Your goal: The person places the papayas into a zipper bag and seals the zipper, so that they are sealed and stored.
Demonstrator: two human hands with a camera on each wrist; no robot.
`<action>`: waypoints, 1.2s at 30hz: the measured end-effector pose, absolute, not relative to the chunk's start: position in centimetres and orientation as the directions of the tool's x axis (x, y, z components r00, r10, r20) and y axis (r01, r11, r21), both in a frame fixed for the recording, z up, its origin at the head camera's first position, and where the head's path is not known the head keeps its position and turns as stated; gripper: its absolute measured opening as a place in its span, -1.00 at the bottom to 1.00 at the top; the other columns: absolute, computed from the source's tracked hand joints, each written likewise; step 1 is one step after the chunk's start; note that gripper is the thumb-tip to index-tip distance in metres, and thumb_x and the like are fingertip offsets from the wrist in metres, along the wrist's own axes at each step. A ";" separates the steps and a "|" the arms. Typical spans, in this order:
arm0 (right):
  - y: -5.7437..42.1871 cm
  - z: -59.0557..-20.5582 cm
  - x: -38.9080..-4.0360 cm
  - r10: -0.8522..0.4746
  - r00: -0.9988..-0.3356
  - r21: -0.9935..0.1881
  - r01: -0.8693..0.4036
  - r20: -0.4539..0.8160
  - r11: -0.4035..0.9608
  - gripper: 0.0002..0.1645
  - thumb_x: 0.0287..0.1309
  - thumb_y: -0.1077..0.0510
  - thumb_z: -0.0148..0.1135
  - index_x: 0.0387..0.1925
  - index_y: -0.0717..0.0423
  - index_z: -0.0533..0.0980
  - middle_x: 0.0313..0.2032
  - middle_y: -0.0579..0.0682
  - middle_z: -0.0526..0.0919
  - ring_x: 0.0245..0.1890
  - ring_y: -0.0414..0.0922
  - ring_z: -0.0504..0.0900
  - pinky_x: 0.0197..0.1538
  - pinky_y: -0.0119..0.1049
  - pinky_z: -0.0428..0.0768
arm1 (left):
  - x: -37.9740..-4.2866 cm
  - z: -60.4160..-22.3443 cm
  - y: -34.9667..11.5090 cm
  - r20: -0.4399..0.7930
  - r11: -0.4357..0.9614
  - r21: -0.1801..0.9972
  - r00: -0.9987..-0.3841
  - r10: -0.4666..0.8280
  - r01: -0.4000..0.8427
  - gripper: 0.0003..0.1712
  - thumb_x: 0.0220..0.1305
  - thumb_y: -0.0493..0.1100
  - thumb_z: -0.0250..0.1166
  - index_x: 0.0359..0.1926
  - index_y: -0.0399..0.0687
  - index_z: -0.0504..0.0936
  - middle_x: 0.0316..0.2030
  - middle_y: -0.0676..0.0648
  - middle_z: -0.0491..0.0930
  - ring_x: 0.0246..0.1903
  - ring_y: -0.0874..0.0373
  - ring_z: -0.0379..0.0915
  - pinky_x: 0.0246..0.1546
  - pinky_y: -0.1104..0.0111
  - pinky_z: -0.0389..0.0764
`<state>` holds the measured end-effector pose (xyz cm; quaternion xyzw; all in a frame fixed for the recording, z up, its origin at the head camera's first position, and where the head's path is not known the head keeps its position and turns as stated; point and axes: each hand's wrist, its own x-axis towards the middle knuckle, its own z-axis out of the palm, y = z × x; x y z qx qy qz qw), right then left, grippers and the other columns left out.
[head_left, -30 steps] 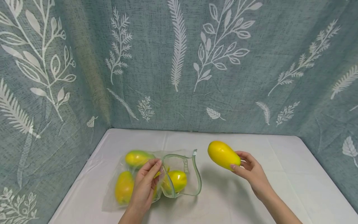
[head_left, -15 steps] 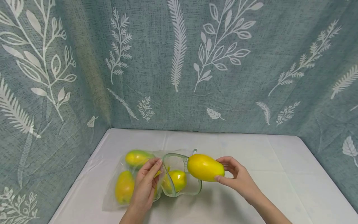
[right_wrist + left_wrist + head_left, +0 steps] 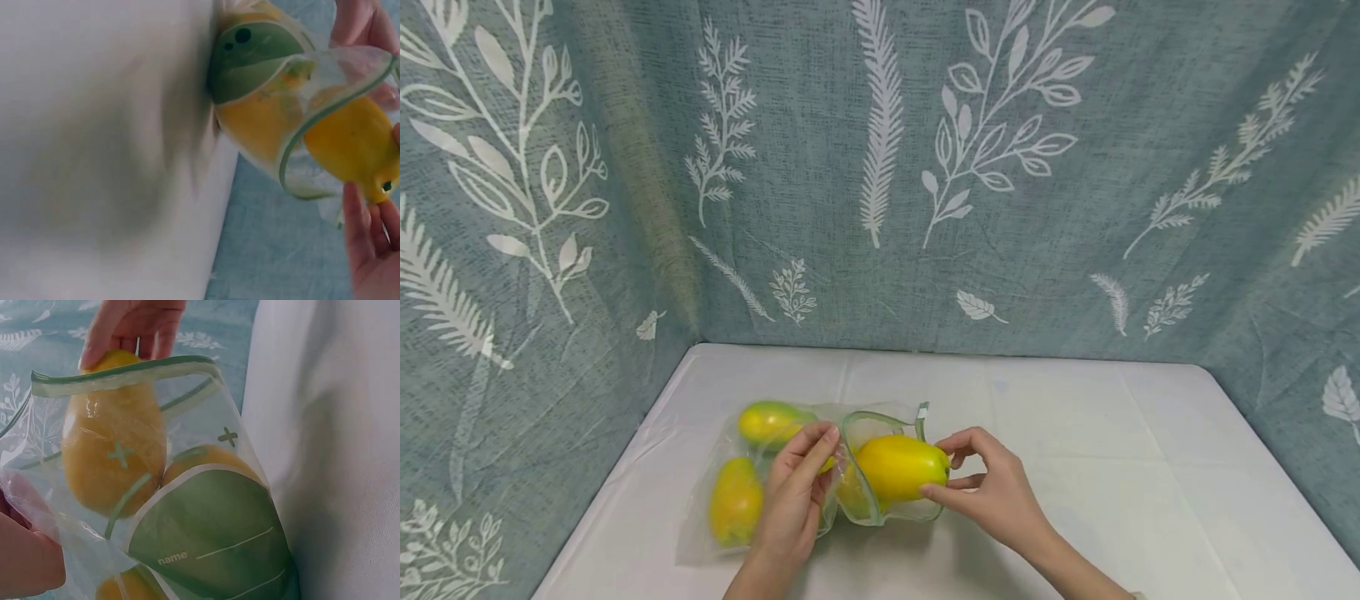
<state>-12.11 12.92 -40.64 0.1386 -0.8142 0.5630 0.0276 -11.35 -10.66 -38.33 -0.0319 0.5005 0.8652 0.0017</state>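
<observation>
A clear zip bag (image 3: 695, 546) with a green-edged mouth lies on the table, its opening facing right. Two papayas, one at the back (image 3: 767, 423) and one nearer (image 3: 735, 500), show through its left part. My left hand (image 3: 790, 492) pinches the bag's edge near the mouth. With thumb and fingertips, my right hand (image 3: 992, 492) holds a yellow papaya (image 3: 898, 468) by its stem end, the other end inside the mouth. In the left wrist view, the held papaya (image 3: 112, 450) shows through the plastic beside another papaya (image 3: 215, 459), partly covered by the bag's green printed panel (image 3: 206, 519).
A white cloth covers the table (image 3: 1112, 467). Behind it and at both sides hangs a blue-green curtain (image 3: 820, 167) with white leaf prints.
My right hand has carried its papaya left and down, from beside the bag into the mouth. My left hand has stayed on the bag's edge.
</observation>
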 end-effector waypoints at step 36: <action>13.6 -43.3 -15.6 -0.077 -0.997 -0.983 0.014 -0.029 0.184 -0.66 0.35 0.02 0.18 -0.04 0.20 0.58 -0.17 0.10 0.68 -0.16 0.06 0.64 -0.11 -0.25 0.65 | -10.9 -39.5 -8.9 -0.095 -0.343 0.936 -0.995 -0.025 -0.081 -0.95 0.33 -0.22 0.28 -0.25 -0.10 0.59 -0.45 0.03 0.52 -0.41 0.22 0.42 -0.30 0.45 0.52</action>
